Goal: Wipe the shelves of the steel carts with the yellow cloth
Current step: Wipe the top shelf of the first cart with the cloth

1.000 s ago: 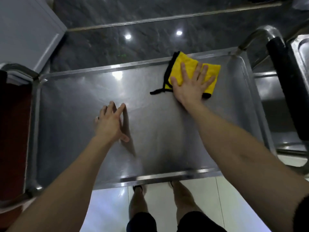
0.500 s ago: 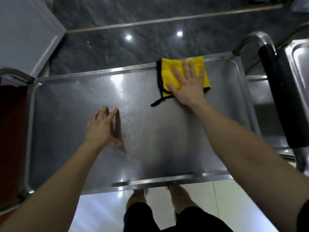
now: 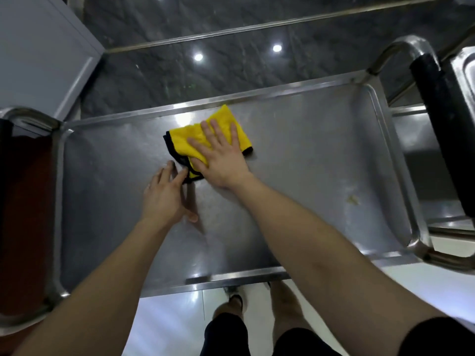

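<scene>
On the steel cart's shelf (image 3: pixel 308 176) the yellow cloth (image 3: pixel 187 140) now lies at the far middle, swept left from the right corner. The right grip (image 3: pixel 221 160) presses it, fingers straight; the left grip (image 3: pixel 164 196) rests flat just beside. A yellowish smear (image 3: pixel 352 199) looks unwiped.

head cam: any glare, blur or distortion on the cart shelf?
Head view: glare patches on the steel shelf by its far and near rims; two lamp reflections on the dark floor; wide-angle bends the rims; right hand on the yellow cloth slightly soft; left hand casts a shadow.
</scene>
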Motion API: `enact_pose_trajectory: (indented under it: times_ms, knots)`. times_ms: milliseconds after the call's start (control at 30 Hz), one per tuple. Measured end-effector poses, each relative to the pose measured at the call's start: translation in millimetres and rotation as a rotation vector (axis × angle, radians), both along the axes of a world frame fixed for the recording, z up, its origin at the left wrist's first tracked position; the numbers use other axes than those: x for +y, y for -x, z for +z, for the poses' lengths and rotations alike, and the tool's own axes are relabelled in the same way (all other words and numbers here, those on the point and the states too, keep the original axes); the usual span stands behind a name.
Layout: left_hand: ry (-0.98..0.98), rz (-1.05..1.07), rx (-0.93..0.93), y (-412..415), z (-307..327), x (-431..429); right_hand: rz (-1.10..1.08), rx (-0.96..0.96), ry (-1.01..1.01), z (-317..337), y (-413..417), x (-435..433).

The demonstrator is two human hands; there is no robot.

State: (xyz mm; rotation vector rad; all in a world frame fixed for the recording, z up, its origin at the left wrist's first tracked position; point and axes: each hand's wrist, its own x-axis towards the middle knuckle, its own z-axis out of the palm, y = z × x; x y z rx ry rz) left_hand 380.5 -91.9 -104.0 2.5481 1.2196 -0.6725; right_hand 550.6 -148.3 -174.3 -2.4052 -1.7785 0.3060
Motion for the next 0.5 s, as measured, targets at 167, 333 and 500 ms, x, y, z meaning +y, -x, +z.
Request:
enact_pose_trajectory:
  times_ms: [167,333,500]
  knots:
    - [0.012,-0.023,-0.004,0,2,1,-0.088,-0.052,-0.046,-5,-97,-87]
    - [0.016,-0.016,-0.034,2,3,-1,-0.712,-0.004,0.091,4,-169,-198]
    - [-0.015,-0.049,-0.032,8,4,-1,-0.831,-0.061,0.026,-1,-37,-150]
